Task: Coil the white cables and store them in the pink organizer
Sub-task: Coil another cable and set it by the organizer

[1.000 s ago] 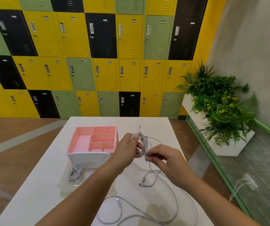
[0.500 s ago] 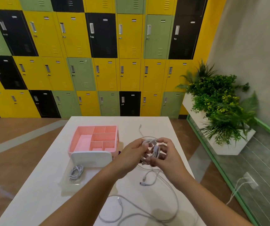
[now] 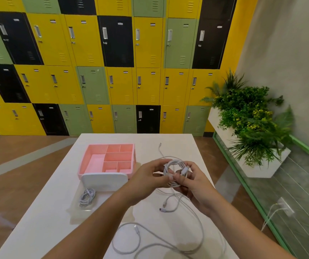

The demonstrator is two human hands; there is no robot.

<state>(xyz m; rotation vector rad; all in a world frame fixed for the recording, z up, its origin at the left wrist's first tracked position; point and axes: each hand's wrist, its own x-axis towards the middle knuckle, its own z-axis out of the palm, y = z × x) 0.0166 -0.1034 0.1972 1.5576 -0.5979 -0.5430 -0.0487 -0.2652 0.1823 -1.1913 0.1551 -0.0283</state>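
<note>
Now: white cable coil (image 3: pixel 176 161), gripped by fingers of my left hand (image 3: pixel 146 176) and right hand (image 3: pixel 196 182), which has just closed in; pink organizer (image 3: pixel 86 157) next, I judge.

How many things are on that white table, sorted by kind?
Pink organizer: 1
Clear tray: 1
Coiled white cables: 2, one held by left hand and right hand, one in that tray
Loose white cables: tangled, uncountable
Total: 4, plus loose cables
</note>
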